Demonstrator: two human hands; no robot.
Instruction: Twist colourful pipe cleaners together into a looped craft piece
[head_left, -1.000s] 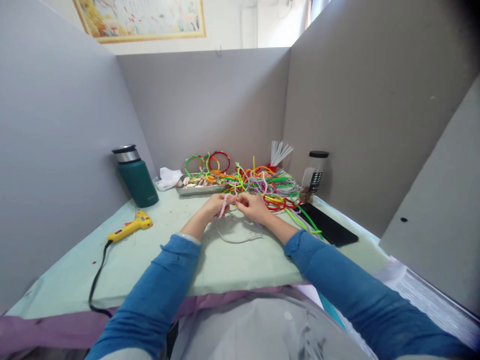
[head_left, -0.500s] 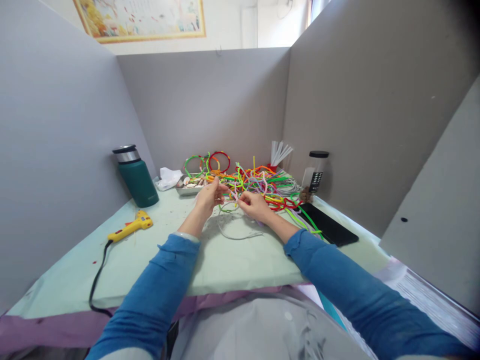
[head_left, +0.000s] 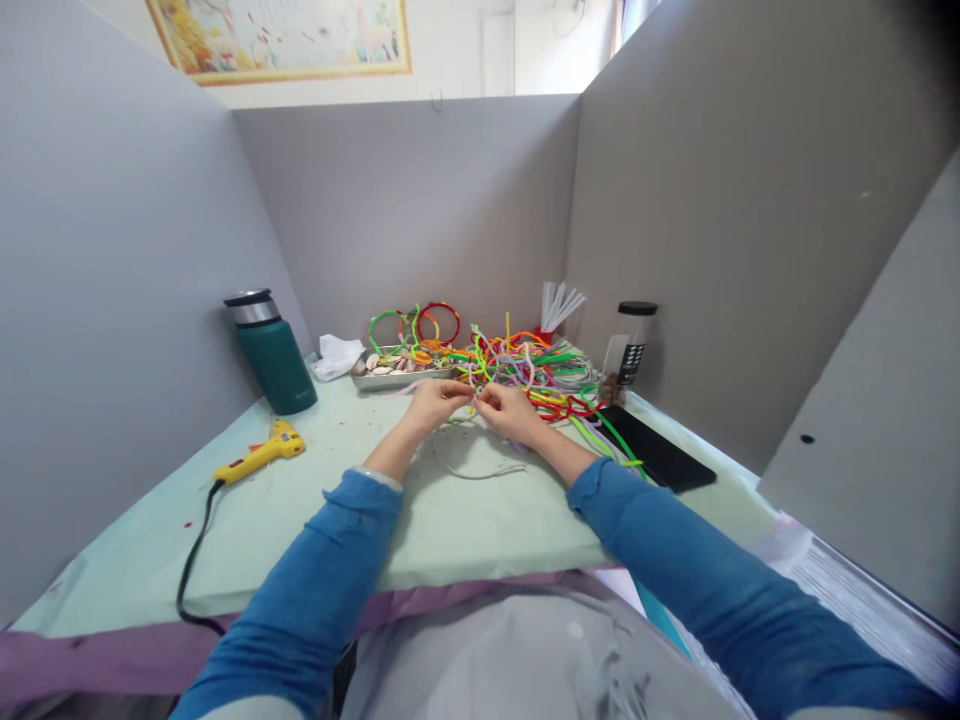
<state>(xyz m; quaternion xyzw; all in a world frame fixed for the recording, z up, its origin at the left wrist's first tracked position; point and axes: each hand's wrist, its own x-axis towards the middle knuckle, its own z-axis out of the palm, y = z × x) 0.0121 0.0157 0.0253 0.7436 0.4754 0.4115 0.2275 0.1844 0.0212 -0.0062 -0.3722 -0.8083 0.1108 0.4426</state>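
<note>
My left hand and my right hand meet fingertip to fingertip above the middle of the table. Each is closed in a pinch on a pale pink-lilac pipe cleaner, whose end sticks out to the left behind my left hand. The fingers hide much of it. Below my hands a grey pipe cleaner lies curved on the cloth. Just beyond them spreads a tangled heap of colourful pipe cleaners.
A metal tray of shells stands behind my left hand, with pipe-cleaner rings at its back. To the left are a yellow glue gun and a green bottle. A black phone and a clear jar stand right.
My left hand has moved right and its loosely spread fingers have closed in a pinch beside my right fingertips. My right hand has stayed nearly still.
</note>
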